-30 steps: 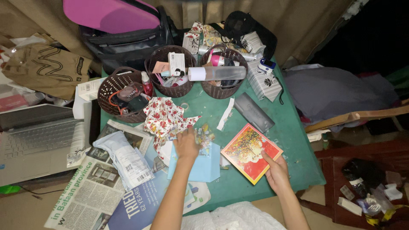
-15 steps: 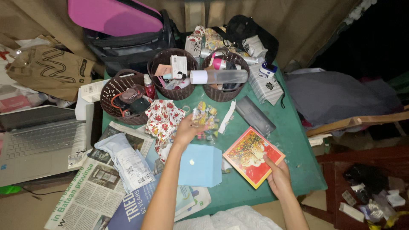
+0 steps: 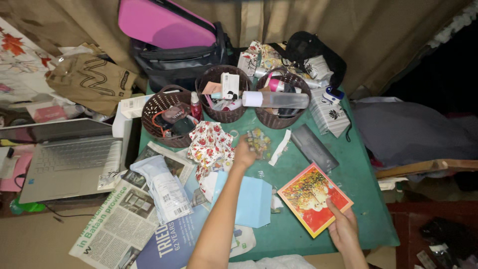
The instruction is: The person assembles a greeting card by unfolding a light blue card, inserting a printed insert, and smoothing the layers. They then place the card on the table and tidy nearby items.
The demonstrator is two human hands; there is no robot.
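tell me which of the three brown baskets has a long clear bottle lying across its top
The right-hand basket, nearest the black bag. The bottle rests across its rim; the other two carry none.

Two bare forearms, no sleeves in view. Left hand without ring, watch or glove, on a long slim forearm showing up to the elbow. Right hand likewise unadorned, short plain nails, wrist bare, only a short stretch of forearm showing.
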